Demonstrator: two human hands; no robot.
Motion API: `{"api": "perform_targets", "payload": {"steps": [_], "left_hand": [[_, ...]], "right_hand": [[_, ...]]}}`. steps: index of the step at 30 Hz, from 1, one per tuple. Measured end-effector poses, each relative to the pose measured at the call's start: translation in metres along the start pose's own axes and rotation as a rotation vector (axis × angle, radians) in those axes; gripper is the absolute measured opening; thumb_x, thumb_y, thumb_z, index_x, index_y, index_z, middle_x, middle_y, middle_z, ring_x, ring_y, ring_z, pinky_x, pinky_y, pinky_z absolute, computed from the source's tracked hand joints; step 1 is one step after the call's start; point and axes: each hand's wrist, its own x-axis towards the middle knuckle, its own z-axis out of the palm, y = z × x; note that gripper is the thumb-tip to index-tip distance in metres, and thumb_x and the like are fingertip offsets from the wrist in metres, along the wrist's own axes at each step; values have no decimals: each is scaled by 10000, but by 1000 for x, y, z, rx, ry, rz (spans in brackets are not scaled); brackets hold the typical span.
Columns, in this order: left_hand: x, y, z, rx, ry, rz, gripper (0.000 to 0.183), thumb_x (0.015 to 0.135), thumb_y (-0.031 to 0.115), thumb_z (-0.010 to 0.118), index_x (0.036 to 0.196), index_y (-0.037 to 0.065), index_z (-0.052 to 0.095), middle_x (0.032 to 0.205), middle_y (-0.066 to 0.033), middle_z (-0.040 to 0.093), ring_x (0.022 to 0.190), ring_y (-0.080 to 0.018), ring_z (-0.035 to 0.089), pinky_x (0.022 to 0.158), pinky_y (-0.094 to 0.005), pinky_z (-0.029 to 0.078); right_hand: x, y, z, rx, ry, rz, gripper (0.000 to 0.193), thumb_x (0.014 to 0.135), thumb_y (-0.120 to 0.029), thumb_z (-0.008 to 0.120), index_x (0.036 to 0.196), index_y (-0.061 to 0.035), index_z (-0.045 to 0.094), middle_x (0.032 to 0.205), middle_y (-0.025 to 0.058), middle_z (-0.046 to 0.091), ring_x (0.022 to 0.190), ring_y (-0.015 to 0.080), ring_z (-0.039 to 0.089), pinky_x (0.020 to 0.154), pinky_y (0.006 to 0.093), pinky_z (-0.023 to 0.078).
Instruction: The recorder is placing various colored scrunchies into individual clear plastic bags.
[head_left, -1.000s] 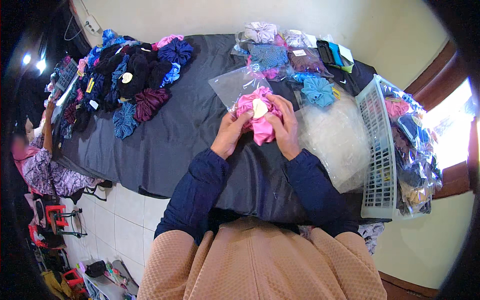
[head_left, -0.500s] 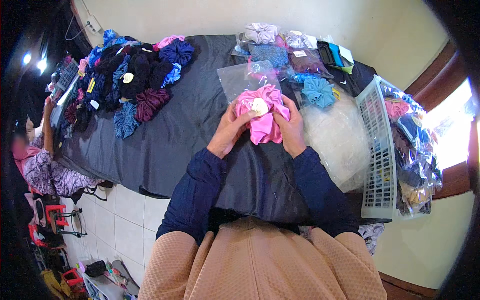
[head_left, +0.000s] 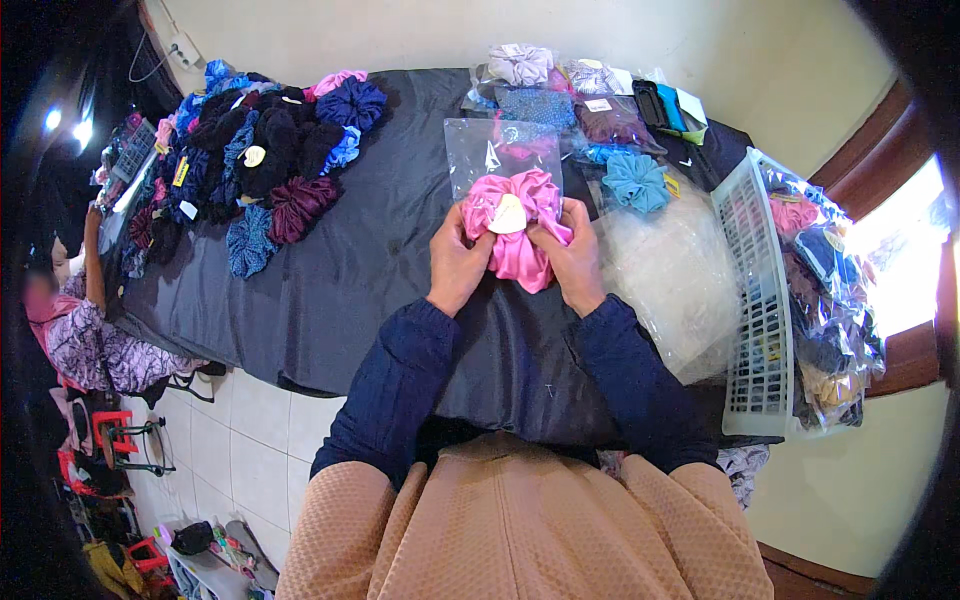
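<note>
A pink satin scrunchie (head_left: 523, 262) with a round cream tag (head_left: 508, 213) is held between my two hands above the dark cloth. My left hand (head_left: 460, 258) grips its left side, the thumb near the tag. On its right side my right hand (head_left: 570, 255) pinches the fabric, thumb on top; the fingers of both hands are partly hidden beneath it. A clear plastic bag (head_left: 480, 150) lies just beyond the scrunchie, its near end covered by it. A light blue scrunchie (head_left: 636, 183) rests to the right of my right hand.
Clear plastic bags (head_left: 670, 280) lie in a stack at right, beside a white basket (head_left: 755, 330) of packed scrunchies. Bagged scrunchies (head_left: 535, 108) sit at the back. A heap of dark scrunchies (head_left: 270, 150) covers the left of the black-clothed table (head_left: 390, 220). Another person (head_left: 110, 335) sits far left.
The pink scrunchie has turned and shifted slightly left in my hands, and its tag now tilts. The clear bag beyond it has straightened a little. My right hand has moved slightly left.
</note>
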Motion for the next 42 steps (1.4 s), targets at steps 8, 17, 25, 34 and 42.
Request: {"api": "perform_targets", "payload": {"steps": [8,17,25,34,42], "left_hand": [[3,-11,-2,-236,69,-104,320,827,-36,586,1145,-4,576,1023,-28,643,902,-81,589,803,-229,468],[-3,1,3,-414,-61,-171,267,912,94,526,1151,-9,587,939,-7,627,761,-59,564,693,-204,458],[-6,18,-4,-193,-138,-214,346,911,248,557,1125,-21,594,912,-29,626,824,-73,553,759,-228,448],[-2,9,6,-385,77,-199,285,940,240,551,1073,-6,604,975,5,614,849,-67,533,743,-222,431],[-1,-3,4,-446,136,-285,286,974,252,472,1040,11,612,937,24,603,818,-50,510,748,-201,406]], "right_hand": [[-5,-5,1,-127,-109,-183,833,694,-75,743,1398,-49,299,1194,147,528,1075,231,537,948,339,425],[0,5,0,-276,86,-193,506,729,-7,680,1188,-58,473,1045,105,600,942,199,600,840,312,477],[5,21,-6,-323,124,-262,427,727,-9,681,1108,-52,493,948,99,605,823,201,613,745,323,491],[-8,-2,3,-539,38,-424,454,717,-20,688,1124,-24,487,1028,156,595,938,307,615,809,357,486],[-9,-4,4,-569,-9,-525,486,712,-23,688,1152,-22,483,1057,159,582,996,322,598,843,367,482]]}}
